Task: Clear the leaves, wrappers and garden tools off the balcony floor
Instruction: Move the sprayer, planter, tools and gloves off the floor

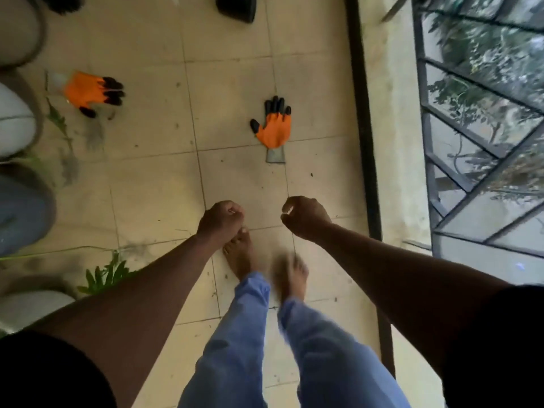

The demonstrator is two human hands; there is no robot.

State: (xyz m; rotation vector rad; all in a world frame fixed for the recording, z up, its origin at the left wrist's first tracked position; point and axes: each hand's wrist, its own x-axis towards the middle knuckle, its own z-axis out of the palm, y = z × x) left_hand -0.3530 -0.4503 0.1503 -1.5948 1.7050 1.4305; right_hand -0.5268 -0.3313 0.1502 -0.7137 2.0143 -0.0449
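The orange fabric garden glove with black claw fingertips point(274, 128) lies flat on the beige floor tiles point(153, 184), cuff toward you, straight ahead of your right hand point(304, 217), the nearer one. Both it and your left hand point(221, 219) are curled into fists, holding nothing visible.

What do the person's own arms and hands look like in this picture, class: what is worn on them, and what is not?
Both arms are bare from the wrists up to short black sleeves at the shoulders. The left hand and right hand wear no gloves; no ring, watch or bracelet can be made out. The only gloves in view are two orange ones with black fingertips, lying on the floor tiles.
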